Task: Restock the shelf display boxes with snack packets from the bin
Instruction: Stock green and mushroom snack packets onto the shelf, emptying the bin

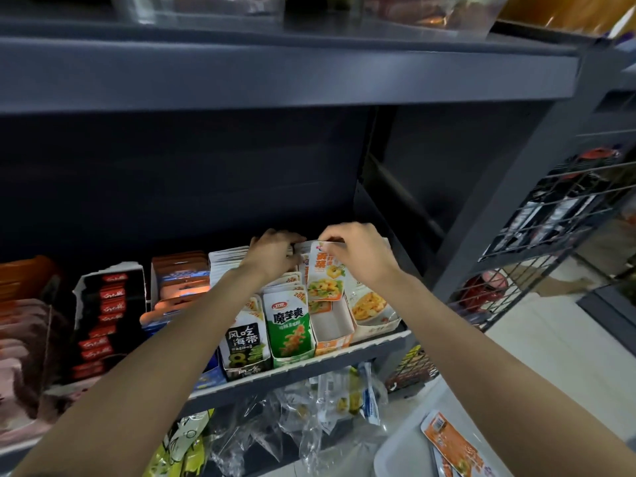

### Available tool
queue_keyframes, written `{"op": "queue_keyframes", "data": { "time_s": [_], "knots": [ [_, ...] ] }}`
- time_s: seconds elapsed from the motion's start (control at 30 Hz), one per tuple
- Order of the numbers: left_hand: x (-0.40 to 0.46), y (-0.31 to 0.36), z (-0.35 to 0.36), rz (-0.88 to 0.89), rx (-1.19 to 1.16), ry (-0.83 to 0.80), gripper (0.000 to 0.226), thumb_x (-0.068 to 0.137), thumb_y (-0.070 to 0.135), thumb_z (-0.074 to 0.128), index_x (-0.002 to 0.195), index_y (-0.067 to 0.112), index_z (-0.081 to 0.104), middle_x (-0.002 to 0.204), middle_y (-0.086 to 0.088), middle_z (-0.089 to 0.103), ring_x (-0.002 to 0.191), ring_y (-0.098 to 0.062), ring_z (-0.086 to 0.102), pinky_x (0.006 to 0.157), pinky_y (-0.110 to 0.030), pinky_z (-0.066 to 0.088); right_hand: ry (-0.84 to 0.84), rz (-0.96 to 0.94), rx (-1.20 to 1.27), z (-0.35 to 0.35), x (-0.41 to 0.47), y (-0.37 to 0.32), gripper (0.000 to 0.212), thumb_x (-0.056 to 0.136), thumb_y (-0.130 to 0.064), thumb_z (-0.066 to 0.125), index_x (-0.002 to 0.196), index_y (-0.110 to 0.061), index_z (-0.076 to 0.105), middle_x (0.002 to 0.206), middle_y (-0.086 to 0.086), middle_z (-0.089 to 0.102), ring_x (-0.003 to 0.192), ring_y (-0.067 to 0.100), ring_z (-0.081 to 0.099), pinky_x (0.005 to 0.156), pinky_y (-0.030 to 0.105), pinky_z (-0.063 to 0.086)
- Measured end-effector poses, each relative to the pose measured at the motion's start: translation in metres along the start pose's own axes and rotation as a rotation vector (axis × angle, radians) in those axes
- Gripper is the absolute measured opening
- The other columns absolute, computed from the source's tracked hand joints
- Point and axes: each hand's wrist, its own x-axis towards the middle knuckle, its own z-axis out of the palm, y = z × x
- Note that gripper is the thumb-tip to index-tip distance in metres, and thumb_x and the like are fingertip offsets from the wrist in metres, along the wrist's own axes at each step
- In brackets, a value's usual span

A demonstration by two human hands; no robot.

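Dark shelf (309, 364), display boxes (335, 330) in row; right hand (358, 256) pinches orange snack packet (325, 275) upright over box; left hand (273, 253) grip curled on packets behind.

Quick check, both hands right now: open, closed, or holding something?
Left hand: fingers curled onto the packets at the back of the display box; exact grip cannot be told.
Right hand: pinching the top of an orange snack packet.

Readable print on my shelf boxes

At six o'clock, the black-and-white display box (245, 342) reads 风吃海带; at its three o'clock, the green packet (290, 327) reads 魔芋爽.
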Motion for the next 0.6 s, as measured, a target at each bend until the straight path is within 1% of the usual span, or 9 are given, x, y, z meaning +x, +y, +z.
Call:
{"op": "queue_keyframes", "data": {
  "time_s": [0.1,0.2,0.27,0.33,0.43,0.53,0.6],
  "knots": [
    [0.001,-0.003,-0.002,0.002,0.022,-0.041,0.041,0.091,0.035,0.056,0.131,0.027,0.052,0.133,0.000,0.052,0.126,-0.023,0.039,0.104,-0.042,0.034,-0.032,-0.005,-0.136,0.011,0.011,-0.003,0.013,0.091,-0.021,0.059,0.098,-0.022,0.070,0.093,0.000,0.066,0.083,0.019,0.063,0.067,0.035,0.051],
    [0.002,-0.003,-0.001,0.010,0.025,-0.050,0.041,0.092,0.035,0.054,0.132,0.027,0.050,0.134,0.000,0.051,0.126,-0.023,0.039,0.103,-0.042,0.034,-0.068,-0.012,-0.297,0.024,0.017,-0.001,0.015,0.092,-0.020,0.057,0.100,-0.021,0.070,0.096,0.001,0.066,0.086,0.021,0.062,0.064,0.030,0.045],
    [0.001,-0.003,0.000,0.012,0.010,-0.041,0.042,0.092,0.032,0.054,0.133,0.027,0.049,0.134,-0.001,0.052,0.125,-0.023,0.040,0.102,-0.042,0.035,-0.086,-0.012,-0.353,0.035,0.019,0.001,0.017,0.090,-0.014,0.057,0.100,-0.021,0.070,0.096,0.002,0.066,0.087,0.024,0.063,0.066,0.033,0.049],
    [-0.001,-0.002,0.000,0.013,0.000,-0.027,0.041,0.092,0.031,0.053,0.133,0.027,0.049,0.134,0.000,0.052,0.125,-0.023,0.040,0.102,-0.041,0.034,-0.108,0.006,-0.371,0.045,0.019,0.004,0.022,0.089,-0.009,0.056,0.102,-0.022,0.069,0.097,0.004,0.067,0.089,0.026,0.063,0.068,0.036,0.052],
    [-0.008,0.002,-0.001,0.025,0.001,0.020,0.040,0.092,0.028,0.052,0.132,0.026,0.049,0.134,-0.001,0.051,0.125,-0.024,0.039,0.101,-0.040,0.032,-0.106,0.024,-0.355,0.054,0.018,0.009,0.026,0.088,-0.008,0.056,0.105,-0.023,0.068,0.101,0.007,0.066,0.095,0.027,0.062,0.068,0.036,0.053],
    [-0.021,0.009,-0.005,0.068,0.033,0.099,0.038,0.092,0.026,0.052,0.130,0.025,0.050,0.131,0.000,0.051,0.124,-0.023,0.038,0.099,-0.039,0.031,-0.024,-0.009,-0.284,0.051,0.011,0.012,0.024,0.089,-0.013,0.057,0.111,-0.019,0.066,0.110,0.003,0.061,0.107,0.022,0.053,0.073,0.035,0.050],
    [-0.031,0.016,-0.006,0.114,0.061,0.156,0.035,0.092,0.026,0.051,0.127,0.023,0.052,0.126,0.001,0.054,0.120,-0.021,0.041,0.096,-0.038,0.033,0.025,0.006,-0.239,0.044,0.001,0.016,0.025,0.091,-0.015,0.055,0.115,-0.018,0.064,0.113,0.002,0.059,0.108,0.020,0.051,0.074,0.035,0.049]
  ]
}}
